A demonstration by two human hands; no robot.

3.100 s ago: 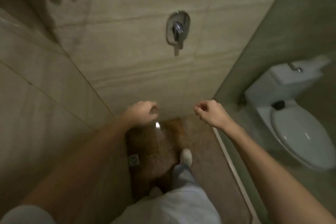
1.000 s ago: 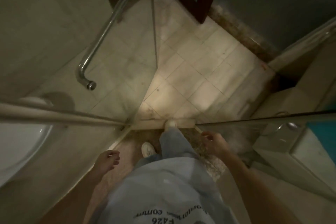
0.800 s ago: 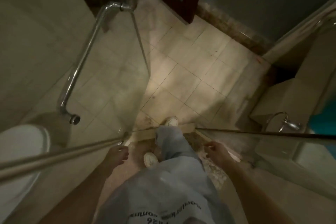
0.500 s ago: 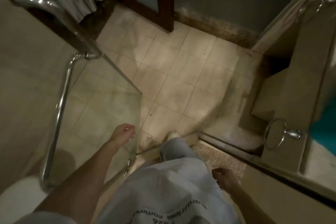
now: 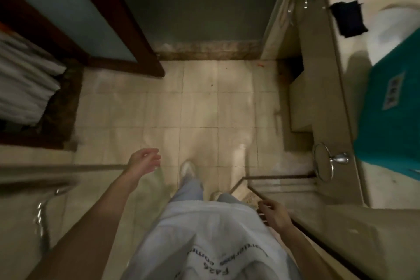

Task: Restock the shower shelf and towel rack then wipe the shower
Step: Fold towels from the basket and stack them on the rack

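The left hand (image 5: 144, 161) is out ahead of the body over the floor (image 5: 200, 107), fingers loosely spread and holding nothing. The right hand (image 5: 273, 212) hangs low beside the hip, fingers relaxed and also empty, though blur hides the fingertips.

The white towels (image 5: 25, 84) lie well to the left of the left hand and farther ahead, in a dark wood-framed recess. They appear to be soft, thick cloth in layered folds. They are likely light for their bulk but floppy, so a one-handed pinch would let the folds spill. A flat palm under the layers with the other hand on top, or a grip along a folded edge, should keep them tidy.

A dark cloth (image 5: 348, 19) sits crumpled on the tabletop (image 5: 350, 57), far ahead and to the right of the right hand. It looks limp and small enough to pinch up anywhere, and probably suits the wiping step.

A teal box (image 5: 391, 116) stands on the same tabletop, ahead and to the right of the right hand, with a pale label on top. Nothing of its contents shows, nor whether it is open. An empty towel ring (image 5: 322, 161) hangs just beside it on the tabletop's front.
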